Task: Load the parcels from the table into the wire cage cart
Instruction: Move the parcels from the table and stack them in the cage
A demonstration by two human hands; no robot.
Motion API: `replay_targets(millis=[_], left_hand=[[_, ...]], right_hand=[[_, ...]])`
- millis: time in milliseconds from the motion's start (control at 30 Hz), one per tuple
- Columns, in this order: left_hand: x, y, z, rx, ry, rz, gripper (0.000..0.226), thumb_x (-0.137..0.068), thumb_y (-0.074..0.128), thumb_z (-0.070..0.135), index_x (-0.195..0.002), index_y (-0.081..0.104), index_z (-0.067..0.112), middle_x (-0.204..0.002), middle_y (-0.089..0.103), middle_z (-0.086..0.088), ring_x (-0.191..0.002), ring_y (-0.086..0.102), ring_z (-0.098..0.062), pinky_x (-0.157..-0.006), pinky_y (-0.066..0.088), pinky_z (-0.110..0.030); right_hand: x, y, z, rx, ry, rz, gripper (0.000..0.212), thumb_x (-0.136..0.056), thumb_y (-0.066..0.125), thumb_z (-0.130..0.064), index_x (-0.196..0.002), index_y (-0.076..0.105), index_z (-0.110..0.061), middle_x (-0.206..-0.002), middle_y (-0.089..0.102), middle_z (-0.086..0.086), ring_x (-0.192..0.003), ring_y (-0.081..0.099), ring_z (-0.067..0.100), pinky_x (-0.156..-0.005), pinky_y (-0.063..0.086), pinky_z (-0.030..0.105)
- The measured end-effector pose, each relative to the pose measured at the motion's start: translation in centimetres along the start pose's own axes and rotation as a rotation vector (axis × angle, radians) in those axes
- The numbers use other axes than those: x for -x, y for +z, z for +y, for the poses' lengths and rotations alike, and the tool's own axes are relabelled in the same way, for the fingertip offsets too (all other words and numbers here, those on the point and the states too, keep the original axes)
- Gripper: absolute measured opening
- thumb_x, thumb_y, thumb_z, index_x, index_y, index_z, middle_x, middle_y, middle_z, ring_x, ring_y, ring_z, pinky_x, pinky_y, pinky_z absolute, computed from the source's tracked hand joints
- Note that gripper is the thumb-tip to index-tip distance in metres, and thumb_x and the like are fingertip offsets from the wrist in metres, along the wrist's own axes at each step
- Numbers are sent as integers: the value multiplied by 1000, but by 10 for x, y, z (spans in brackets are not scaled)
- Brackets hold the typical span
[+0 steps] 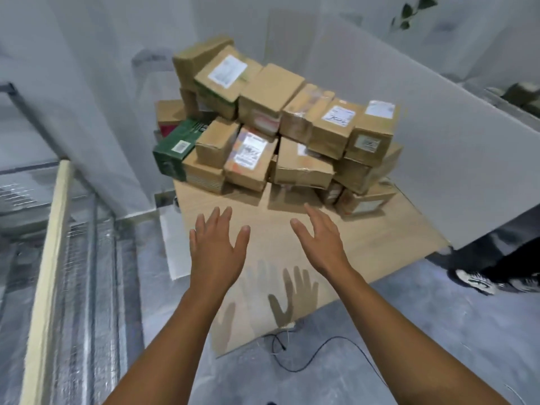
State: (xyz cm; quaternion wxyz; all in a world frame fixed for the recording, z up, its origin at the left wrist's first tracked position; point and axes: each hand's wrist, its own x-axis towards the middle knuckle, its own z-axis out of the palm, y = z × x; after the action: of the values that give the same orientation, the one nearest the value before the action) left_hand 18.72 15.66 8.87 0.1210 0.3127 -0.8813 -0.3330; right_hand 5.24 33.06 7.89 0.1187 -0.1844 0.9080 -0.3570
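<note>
Both the left hand (216, 247) and the right hand (321, 241) are spread with palms down, holding nothing, above the bare wooden surface (380, 244). The parcels (271, 92) are heaped just beyond the fingertips, and the wire cage cart (87, 258) stands off to the left of the left hand. They look like small, stiff taped cartons, probably light, though the dented box (304, 168) ahead of the right hand may give under pressure. Since the pile leans loosely, I'd clamp the labelled box (248, 159) between both palms at its side faces
</note>
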Motion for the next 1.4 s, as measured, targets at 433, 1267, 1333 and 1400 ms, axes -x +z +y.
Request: replay_targets(millis=[433,1267,1333,1400], left_hand=[[-24,67,69,48,109,-112,61,-105,44,52,-159,36,23,-168,29,-1,-158,11,-29,-128,13,-50],[-238,172,110,389,-288,-60,83,-94,66,53,-160,29,20,-158,43,0,-143,42,-20,-119,35,-37],[-241,180,113,449,-348,-29,82,-93,70,49,-159,31,19,-150,51,2,-136,49,-16,-115,42,-39],[-242,185,117,485,-380,30,70,-94,72,42,-151,40,17,-133,59,8,-122,57,-10,-105,48,-29]], right_hand=[[-2,-60,63,-122,128,128,78,-95,41,-76,-162,33,-35,-169,31,-5,-156,23,18,-128,20,48],[-228,-58,97,-345,184,-103,69,-103,52,-56,-163,28,-29,-166,31,-4,-149,36,19,-104,32,32],[-240,-56,103,-364,177,-143,71,-102,53,-57,-162,29,-26,-166,34,-3,-149,37,19,-104,32,31],[-248,-55,106,-402,168,-149,71,-99,55,-59,-158,36,-24,-161,40,-1,-146,40,20,-109,36,34]])
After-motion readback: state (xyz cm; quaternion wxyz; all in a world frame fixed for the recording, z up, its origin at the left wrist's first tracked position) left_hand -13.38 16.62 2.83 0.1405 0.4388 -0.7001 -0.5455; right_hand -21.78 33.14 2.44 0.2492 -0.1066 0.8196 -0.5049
